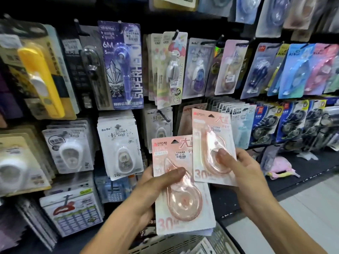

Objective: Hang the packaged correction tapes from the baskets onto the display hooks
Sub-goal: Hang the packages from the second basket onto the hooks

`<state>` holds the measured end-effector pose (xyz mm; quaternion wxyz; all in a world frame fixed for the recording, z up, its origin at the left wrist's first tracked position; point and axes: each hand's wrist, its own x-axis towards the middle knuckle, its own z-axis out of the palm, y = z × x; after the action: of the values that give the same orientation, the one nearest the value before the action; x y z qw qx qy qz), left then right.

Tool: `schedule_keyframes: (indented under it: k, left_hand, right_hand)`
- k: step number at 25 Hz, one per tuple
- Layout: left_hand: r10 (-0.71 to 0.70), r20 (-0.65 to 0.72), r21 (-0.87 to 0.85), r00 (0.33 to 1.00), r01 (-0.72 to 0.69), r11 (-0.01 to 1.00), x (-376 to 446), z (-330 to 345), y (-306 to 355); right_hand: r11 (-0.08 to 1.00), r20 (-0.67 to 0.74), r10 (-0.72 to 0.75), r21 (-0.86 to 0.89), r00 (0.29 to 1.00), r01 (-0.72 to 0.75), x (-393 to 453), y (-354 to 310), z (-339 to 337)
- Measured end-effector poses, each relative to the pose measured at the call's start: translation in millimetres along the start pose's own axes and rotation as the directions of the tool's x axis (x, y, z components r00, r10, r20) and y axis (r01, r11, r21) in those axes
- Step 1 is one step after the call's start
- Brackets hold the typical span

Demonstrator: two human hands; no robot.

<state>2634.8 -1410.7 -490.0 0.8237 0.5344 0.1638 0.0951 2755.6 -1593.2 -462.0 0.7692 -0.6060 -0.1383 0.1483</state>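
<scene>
Display wall (183,107) packed; basket (216,239) sits below, both hands hold pink packs

Left hand (152,189) clamps a stack (183,189); right hand (244,167) pinches one pack (211,143) raised toward the hooks — best line its top hole squarely on a prong

Glossy pink card with a clear, shiny plastic blister on the pack (213,143) at centre right; same glossy card and transparent blister on the pink stack (183,197) at lower centre. Smooth, opaque yellow plastic on the dispenser (41,79) at upper left. Matt white plastic shell under a clear blister on the white pack (70,151) at left. Pale perforated plastic, matt, on the basket (218,241) at the bottom edge.
</scene>
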Motion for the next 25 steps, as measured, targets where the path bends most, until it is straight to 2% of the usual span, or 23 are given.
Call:
schedule_keyframes:
  k: [2, 5, 9, 12, 17, 21, 25]
  left_hand:
    - [0.092, -0.013, 0.138, 0.996, -0.090, 0.986, 1, -9, 18]
    - [0.171, -0.013, 0.174, 0.985, -0.166, 0.971, 2, -21, 35]
    - [0.228, -0.038, 0.134, 0.973, -0.221, 0.966, 10, -21, 41]
    - [0.244, -0.056, 0.106, 0.968, -0.238, 0.966, 14, -18, 41]
    - [0.258, -0.061, 0.066, 0.964, -0.254, 0.965, 15, -17, 38]
    - [0.259, -0.068, 0.063, 0.964, -0.255, 0.965, 16, -16, 34]
    - [0.263, -0.074, 0.045, 0.962, -0.260, 0.964, 16, -15, 34]
  right_hand:
    - [0.994, -0.041, -0.060, -0.098, 0.997, 0.056, 20, -11, -5]
    - [0.983, -0.114, -0.072, -0.177, 0.991, 0.051, 46, -10, -16]
    - [0.982, -0.283, -0.128, -0.170, 0.951, 0.082, 57, -5, -23]
    - [0.992, -0.334, -0.121, -0.070, 0.935, 0.104, 52, -6, -24]
    - [0.993, -0.253, -0.022, -0.116, 0.967, -0.008, 50, -13, -29]
    - [0.989, -0.221, -0.022, -0.150, 0.975, -0.012, 47, -11, -31]
    - [0.994, -0.203, -0.048, -0.105, 0.978, 0.027, 45, -14, -32]
